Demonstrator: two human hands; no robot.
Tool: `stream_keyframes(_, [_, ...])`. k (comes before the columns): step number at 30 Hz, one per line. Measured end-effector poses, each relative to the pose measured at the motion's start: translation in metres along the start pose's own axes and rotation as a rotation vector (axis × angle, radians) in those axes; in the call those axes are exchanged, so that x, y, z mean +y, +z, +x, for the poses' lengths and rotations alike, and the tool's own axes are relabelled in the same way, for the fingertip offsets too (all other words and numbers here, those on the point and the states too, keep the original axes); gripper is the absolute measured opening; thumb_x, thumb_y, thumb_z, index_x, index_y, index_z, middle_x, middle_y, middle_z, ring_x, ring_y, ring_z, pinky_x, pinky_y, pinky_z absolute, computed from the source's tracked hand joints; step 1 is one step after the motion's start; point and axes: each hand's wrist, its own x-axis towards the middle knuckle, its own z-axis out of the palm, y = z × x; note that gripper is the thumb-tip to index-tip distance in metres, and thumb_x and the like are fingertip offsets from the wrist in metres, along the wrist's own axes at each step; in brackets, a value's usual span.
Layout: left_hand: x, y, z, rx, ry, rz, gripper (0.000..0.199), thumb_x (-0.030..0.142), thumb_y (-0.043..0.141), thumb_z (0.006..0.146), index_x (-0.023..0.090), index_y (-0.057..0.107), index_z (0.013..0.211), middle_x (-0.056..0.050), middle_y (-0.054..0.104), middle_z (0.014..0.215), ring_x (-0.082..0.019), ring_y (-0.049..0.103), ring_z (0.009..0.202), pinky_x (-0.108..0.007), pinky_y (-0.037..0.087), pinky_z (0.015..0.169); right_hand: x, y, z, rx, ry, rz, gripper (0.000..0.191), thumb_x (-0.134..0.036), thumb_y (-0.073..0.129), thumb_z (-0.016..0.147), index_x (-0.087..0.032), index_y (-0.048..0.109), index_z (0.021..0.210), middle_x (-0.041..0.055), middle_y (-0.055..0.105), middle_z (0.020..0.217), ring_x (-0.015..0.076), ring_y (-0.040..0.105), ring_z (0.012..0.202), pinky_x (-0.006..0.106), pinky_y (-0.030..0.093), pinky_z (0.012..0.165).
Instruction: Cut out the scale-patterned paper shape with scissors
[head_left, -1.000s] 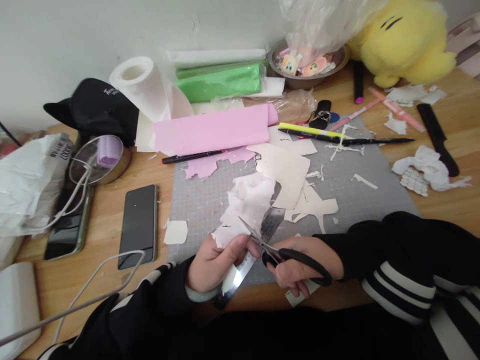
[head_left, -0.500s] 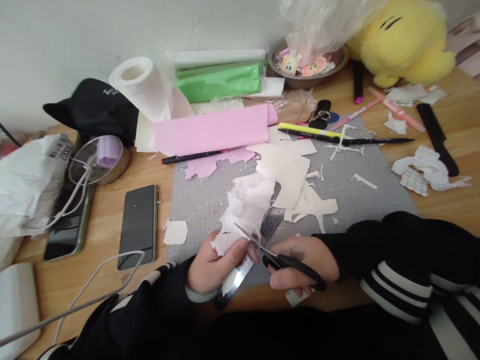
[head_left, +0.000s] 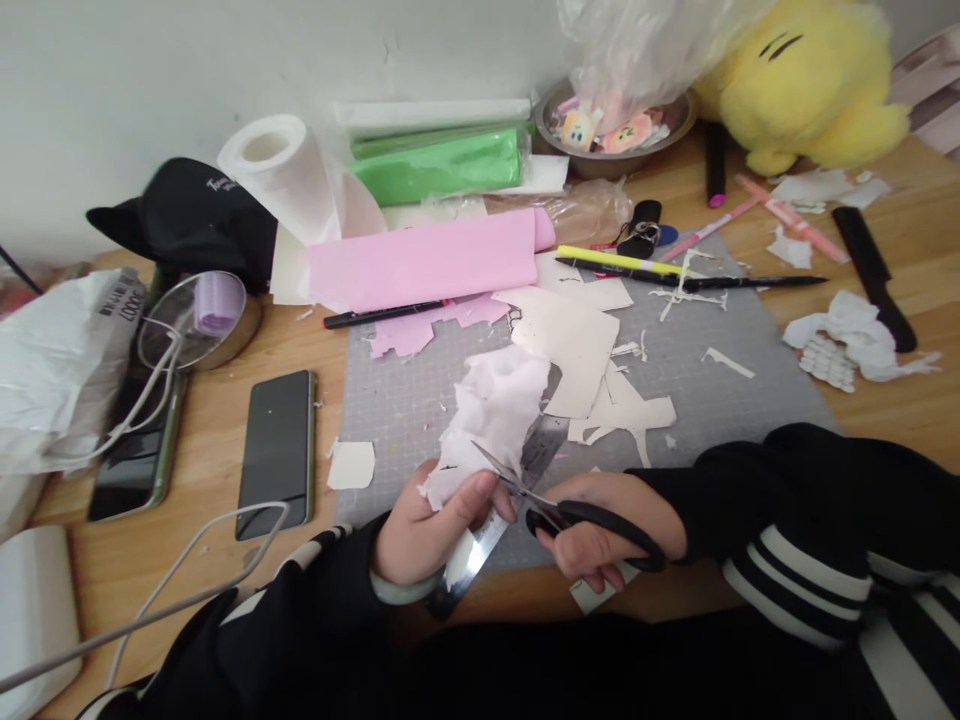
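A crumpled white tissue [head_left: 502, 395] is pinched between the thumb and fingers of my left hand [head_left: 439, 520]. My right hand [head_left: 600, 530] is closed round the handles of black scissors [head_left: 611, 535]. Their blades are parted and lie against the tissue just above my left thumb. A small dark mark shows on the tissue's lower left part. Beneath my hands a metal ruler [head_left: 480, 555] lies slanted over the grey cutting mat [head_left: 397, 410], partly hidden by my left fingers and the tissue.
Cream paper offcuts [head_left: 577, 345] cover the mat's middle. Behind them lie folded pink paper [head_left: 427, 262], a yellow marker [head_left: 622, 260] and a paper roll [head_left: 277, 180]. A phone [head_left: 276, 450] rests at left, near a cable. A metal bowl [head_left: 551, 125] stands at the back, a black comb [head_left: 874, 275] at right.
My right hand has shifted slightly right and its fingers have changed position on the scissors, whose handles are spread wider. The left hand and the tissue have barely moved.
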Motion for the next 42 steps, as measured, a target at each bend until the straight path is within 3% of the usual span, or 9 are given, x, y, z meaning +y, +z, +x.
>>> stream_keyframes(16, [0.001, -0.001, -0.001, -0.011, 0.015, 0.022, 0.042, 0.04, 0.047, 0.088, 0.013, 0.066, 0.061, 0.003, 0.043, 0.046, -0.006, 0.037, 0.042, -0.019, 0.033, 0.043, -0.006, -0.001, -0.003, 0.0, 0.053, -0.01, 0.052, -0.061, 0.062, 0.066, -0.012, 0.044, 0.07, -0.005, 0.046, 0.052, 0.0027, 0.046, 0.044, 0.012, 0.038, 0.041])
stream_keyframes(23, [0.0, -0.001, 0.0, -0.01, 0.006, 0.042, 0.044, 0.04, 0.046, 0.087, 0.012, 0.064, 0.059, 0.003, 0.041, 0.044, -0.007, 0.036, 0.042, -0.021, 0.033, 0.043, 0.0, -0.002, 0.0, 0.015, 0.047, -0.096, 0.054, -0.065, 0.054, 0.071, -0.012, 0.045, 0.064, -0.0033, 0.046, 0.049, 0.0024, 0.043, 0.038, 0.014, 0.038, 0.037])
stream_keyframes(31, [-0.001, 0.0, 0.0, 0.023, -0.025, -0.036, 0.045, 0.044, 0.047, 0.086, 0.013, 0.065, 0.059, 0.004, 0.034, 0.042, -0.007, 0.032, 0.04, -0.022, 0.027, 0.04, 0.011, -0.004, 0.008, -0.033, -0.036, 0.085, 0.063, -0.073, 0.057, 0.059, -0.013, 0.042, 0.067, -0.0042, 0.044, 0.052, 0.0047, 0.049, 0.044, 0.012, 0.042, 0.037])
stream_keyframes(35, [0.002, 0.001, 0.0, 0.019, -0.052, -0.109, 0.045, 0.047, 0.05, 0.084, 0.013, 0.064, 0.059, 0.005, 0.033, 0.042, -0.007, 0.03, 0.04, -0.023, 0.025, 0.041, 0.015, -0.006, 0.011, -0.068, -0.07, 0.091, 0.065, -0.076, 0.054, 0.059, -0.013, 0.04, 0.067, -0.004, 0.044, 0.055, 0.0049, 0.05, 0.043, 0.013, 0.043, 0.037])
stream_keyframes(42, [0.0, 0.001, -0.002, 0.02, -0.087, -0.132, 0.044, 0.047, 0.05, 0.084, 0.014, 0.064, 0.059, 0.005, 0.033, 0.042, -0.007, 0.029, 0.04, -0.023, 0.023, 0.042, 0.012, -0.002, 0.009, -0.02, -0.055, 0.067, 0.061, -0.072, 0.057, 0.06, -0.013, 0.041, 0.066, -0.0045, 0.043, 0.051, 0.0054, 0.049, 0.043, 0.013, 0.041, 0.035])
